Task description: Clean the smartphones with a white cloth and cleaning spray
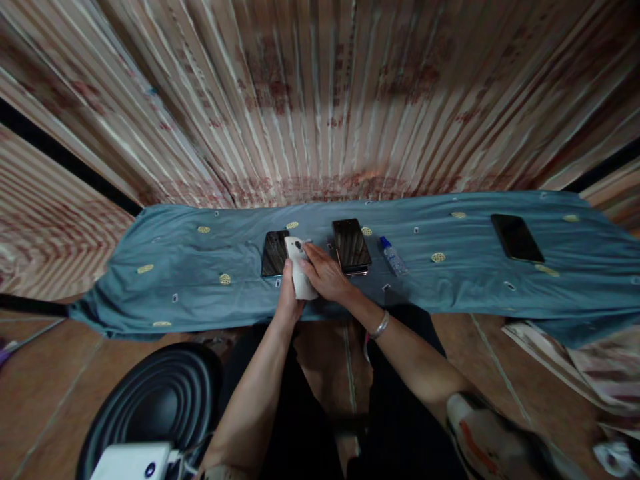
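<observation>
My left hand is wrapped round a white phone, its back with a dark camera spot turned up. My right hand lies over the phone's upper right side, fingers bent together and fingertips by the camera. A small pale bit shows at those fingertips, too small to name. Behind the white phone a dark phone lies on the blue-green cloth. To the right of my hands is a small stack of dark phones. Beside the stack lies a clear bottle with a blue cap.
Another dark phone lies far right on the cloth. A patterned curtain hangs behind the table. Below left stands a round black stool with a white device and a cable on it.
</observation>
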{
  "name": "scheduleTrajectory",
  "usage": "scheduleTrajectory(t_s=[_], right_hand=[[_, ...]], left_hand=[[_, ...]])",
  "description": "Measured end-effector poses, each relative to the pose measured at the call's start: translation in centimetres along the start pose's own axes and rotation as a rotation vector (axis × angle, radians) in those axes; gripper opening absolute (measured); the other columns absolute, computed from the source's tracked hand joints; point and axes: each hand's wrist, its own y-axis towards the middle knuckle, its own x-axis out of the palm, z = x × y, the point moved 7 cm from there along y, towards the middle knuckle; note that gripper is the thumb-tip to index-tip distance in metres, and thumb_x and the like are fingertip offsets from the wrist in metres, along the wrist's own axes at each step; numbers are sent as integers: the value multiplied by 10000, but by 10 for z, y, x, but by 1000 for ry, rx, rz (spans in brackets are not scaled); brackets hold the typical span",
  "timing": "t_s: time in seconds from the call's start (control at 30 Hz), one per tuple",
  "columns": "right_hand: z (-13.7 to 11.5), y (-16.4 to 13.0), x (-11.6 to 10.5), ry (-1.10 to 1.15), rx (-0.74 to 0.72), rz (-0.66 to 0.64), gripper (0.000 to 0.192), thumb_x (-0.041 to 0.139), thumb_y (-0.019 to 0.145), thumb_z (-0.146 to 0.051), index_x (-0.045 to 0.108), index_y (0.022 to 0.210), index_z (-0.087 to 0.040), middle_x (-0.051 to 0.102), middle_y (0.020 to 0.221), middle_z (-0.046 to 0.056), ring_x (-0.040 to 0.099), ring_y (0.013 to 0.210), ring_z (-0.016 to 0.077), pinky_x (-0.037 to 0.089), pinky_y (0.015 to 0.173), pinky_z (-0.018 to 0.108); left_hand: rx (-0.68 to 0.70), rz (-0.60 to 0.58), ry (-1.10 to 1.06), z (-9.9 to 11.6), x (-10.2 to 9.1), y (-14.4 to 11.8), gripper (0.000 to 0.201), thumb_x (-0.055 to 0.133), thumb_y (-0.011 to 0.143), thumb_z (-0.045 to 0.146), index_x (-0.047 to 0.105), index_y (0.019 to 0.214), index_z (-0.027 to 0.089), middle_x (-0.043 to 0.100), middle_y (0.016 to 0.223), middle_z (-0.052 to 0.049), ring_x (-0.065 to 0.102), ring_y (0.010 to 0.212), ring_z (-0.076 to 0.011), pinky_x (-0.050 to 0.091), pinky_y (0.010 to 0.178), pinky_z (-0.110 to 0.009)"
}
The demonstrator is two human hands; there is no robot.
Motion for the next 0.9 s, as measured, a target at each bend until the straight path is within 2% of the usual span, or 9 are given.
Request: scheduleTrajectory(t_s=[0.1,0.27,0.4,0.63,0.8,0.9], right_hand=[[6,3,-1,9,27,9,527,370,1004,-433,469,1432,-142,497,1473,159,425,1404,253,312,1191,472],[10,5,-4,26,45,7,574,337,1008,-452,451,1440,-92,479,1482,183,409,1416,246,294,1202,434],[11,7,-3,46,62,-1,562,330,1010,-448,440,1448,-115,475,1490,169,410,1416,243,301,1196,449],[4,1,6,43,45,-55,543,355,1010,-416,456,1430,-87,483,1478,193,440,1396,261,321,1186,466],[0,-4,7,44,15,-55,506,373,1008,-425,472,1427,-159,522,1458,141,474,1371,248,347,1171,473],[-2,-6,6,43,1,-60,499,374,1011,-421,490,1414,-150,544,1436,144,485,1362,235,349,1174,445]], left_hand=[[-24,14,4,-3,0,-2,460,369,994,377,587,1319,135,750,1108,-80,643,1172,-206,465,1051,-310],[-34,14,34,-3,1,-4,466,361,999,361,572,1325,104,763,1034,-90,673,1110,-207,497,1009,-309],[-19,10,35,0,0,-3,456,383,990,365,582,1312,111,765,1009,-87,688,1072,-210,509,989,-312],[39,5,-16,10,-3,0,462,374,987,395,628,1247,110,751,1091,-95,651,1157,-201,466,1042,-291],[84,-5,-13,13,-5,3,463,401,971,420,645,1224,120,737,1143,-98,628,1195,-209,449,1063,-300],[103,-9,-2,13,-6,4,460,429,956,437,664,1186,115,740,1129,-103,624,1202,-214,443,1067,-297]])
